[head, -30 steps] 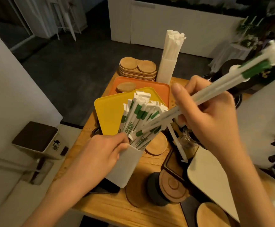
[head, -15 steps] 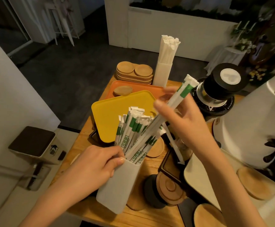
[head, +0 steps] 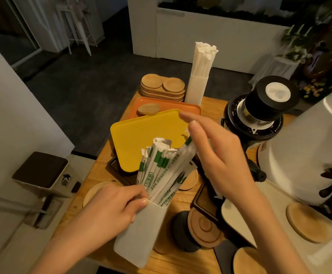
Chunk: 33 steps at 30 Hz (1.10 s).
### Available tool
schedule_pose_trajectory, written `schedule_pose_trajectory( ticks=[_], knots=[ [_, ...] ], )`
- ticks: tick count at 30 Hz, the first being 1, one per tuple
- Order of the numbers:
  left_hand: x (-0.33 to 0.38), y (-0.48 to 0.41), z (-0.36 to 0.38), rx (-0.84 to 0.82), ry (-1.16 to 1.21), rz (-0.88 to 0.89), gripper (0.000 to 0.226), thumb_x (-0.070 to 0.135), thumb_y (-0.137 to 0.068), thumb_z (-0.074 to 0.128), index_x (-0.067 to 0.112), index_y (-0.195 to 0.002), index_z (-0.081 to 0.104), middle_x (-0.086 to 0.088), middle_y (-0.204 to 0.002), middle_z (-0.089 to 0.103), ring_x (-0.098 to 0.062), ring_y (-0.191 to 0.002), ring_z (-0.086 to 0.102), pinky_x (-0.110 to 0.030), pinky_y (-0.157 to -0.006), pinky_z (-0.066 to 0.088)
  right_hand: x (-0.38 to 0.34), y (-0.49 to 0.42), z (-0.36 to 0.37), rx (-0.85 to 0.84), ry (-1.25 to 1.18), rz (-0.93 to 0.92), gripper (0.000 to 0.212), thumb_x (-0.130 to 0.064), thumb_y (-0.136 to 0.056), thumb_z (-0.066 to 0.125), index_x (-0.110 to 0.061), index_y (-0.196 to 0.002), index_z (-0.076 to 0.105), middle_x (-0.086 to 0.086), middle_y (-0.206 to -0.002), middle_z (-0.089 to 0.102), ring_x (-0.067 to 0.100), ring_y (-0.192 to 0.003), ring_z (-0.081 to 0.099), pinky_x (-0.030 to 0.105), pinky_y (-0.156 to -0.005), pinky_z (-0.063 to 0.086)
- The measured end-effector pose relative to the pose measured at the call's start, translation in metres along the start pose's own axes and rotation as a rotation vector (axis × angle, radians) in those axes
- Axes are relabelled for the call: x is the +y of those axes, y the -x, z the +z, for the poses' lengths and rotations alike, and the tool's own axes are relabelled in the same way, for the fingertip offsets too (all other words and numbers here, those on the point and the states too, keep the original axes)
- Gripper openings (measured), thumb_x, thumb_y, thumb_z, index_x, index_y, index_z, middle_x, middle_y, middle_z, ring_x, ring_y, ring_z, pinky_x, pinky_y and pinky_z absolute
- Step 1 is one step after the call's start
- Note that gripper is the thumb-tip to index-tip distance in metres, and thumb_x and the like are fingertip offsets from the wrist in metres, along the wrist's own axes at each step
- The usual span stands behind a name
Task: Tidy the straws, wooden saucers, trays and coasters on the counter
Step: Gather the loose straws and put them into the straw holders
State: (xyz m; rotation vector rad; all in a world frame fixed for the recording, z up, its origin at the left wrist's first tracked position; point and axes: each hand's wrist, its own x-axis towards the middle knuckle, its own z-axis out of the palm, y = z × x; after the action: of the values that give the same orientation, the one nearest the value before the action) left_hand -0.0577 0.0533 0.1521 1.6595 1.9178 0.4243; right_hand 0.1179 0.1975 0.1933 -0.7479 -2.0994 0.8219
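Observation:
My left hand (head: 109, 210) grips the rim of a white holder (head: 141, 238) that leans to the right over the wooden counter. Several green-and-white wrapped straws (head: 157, 167) stick out of it. Above their tips hovers my right hand (head: 220, 161), fingers spread and straight, its palm side against the rightmost straws. Behind the straws, a yellow tray (head: 137, 139) lies on an orange tray (head: 181, 106) that carries one wooden saucer (head: 148, 109). A stack of wooden saucers (head: 162, 89) and a tall holder of white straws (head: 197, 84) stand at the back.
Round wooden coasters lie at the right (head: 307, 222), the left edge (head: 94, 192) and behind the straws (head: 189, 179). A black grinder (head: 260, 109) and a white machine (head: 309, 155) fill the right side. A wooden-lidded jar (head: 198, 230) and cream tray (head: 236, 220) sit near me.
My right hand brought a bundle of straws down into the holder and its fingers have straightened off them. The left hand kept hold of the holder.

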Motion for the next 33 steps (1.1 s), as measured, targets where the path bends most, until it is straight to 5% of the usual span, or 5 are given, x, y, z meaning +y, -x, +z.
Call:
schedule_pose_trajectory(
  ticks=[10, 16, 21, 24, 33],
  knots=[
    [0.006, -0.007, -0.001, 0.010, 0.028, -0.017, 0.013, 0.035, -0.094, 0.054, 0.038, -0.083, 0.059, 0.011, -0.063, 0.066, 0.005, -0.061, 0.061, -0.016, -0.058, 0.049, 0.004, 0.021, 0.027, -0.303, 0.111, 0.033, 0.063, -0.057, -0.099, 0.028, -0.024, -0.152, 0.035, -0.009, -0.157, 0.037, -0.005, -0.145, 0.023, 0.016, -0.117, 0.018],
    [0.009, -0.014, -0.004, 0.031, 0.076, -0.013, 0.010, 0.036, -0.093, 0.055, 0.039, -0.084, 0.060, 0.022, -0.077, 0.066, 0.005, -0.066, 0.063, -0.015, -0.062, 0.052, 0.007, 0.005, -0.003, -0.122, 0.156, -0.010, 0.056, -0.056, -0.102, 0.028, -0.032, -0.153, 0.027, -0.019, -0.155, 0.034, -0.008, -0.141, 0.029, 0.012, -0.113, 0.028],
    [0.017, -0.031, -0.019, 0.125, 0.085, 0.001, 0.012, 0.033, -0.092, 0.057, 0.035, -0.082, 0.062, 0.020, -0.073, 0.065, 0.003, -0.065, 0.063, -0.016, -0.061, 0.051, 0.013, -0.015, -0.044, 0.238, 0.320, -0.107, 0.026, -0.028, -0.104, 0.047, -0.013, -0.119, 0.064, -0.005, -0.109, 0.067, 0.003, -0.100, 0.060, 0.021, -0.083, 0.049],
    [0.022, -0.045, -0.031, 0.204, 0.106, 0.014, 0.012, 0.030, -0.092, 0.058, 0.031, -0.083, 0.065, 0.011, -0.063, 0.065, 0.000, -0.062, 0.062, -0.027, -0.064, 0.054, 0.019, -0.028, -0.067, 0.354, 0.471, -0.091, 0.024, -0.027, -0.103, 0.050, -0.013, -0.087, 0.062, -0.001, -0.077, 0.059, 0.012, -0.070, 0.052, 0.032, -0.062, 0.043],
    [0.052, -0.117, -0.046, 0.387, 0.065, 0.087, 0.012, 0.022, -0.095, 0.057, 0.018, -0.090, 0.067, 0.005, -0.068, 0.065, -0.007, -0.058, 0.064, -0.022, -0.063, 0.053, 0.050, -0.058, -0.092, 0.339, 0.863, 0.148, 0.037, -0.036, -0.101, 0.047, -0.014, -0.073, 0.052, -0.002, -0.069, 0.046, 0.017, -0.066, 0.043, 0.030, -0.052, 0.030]
  ],
)
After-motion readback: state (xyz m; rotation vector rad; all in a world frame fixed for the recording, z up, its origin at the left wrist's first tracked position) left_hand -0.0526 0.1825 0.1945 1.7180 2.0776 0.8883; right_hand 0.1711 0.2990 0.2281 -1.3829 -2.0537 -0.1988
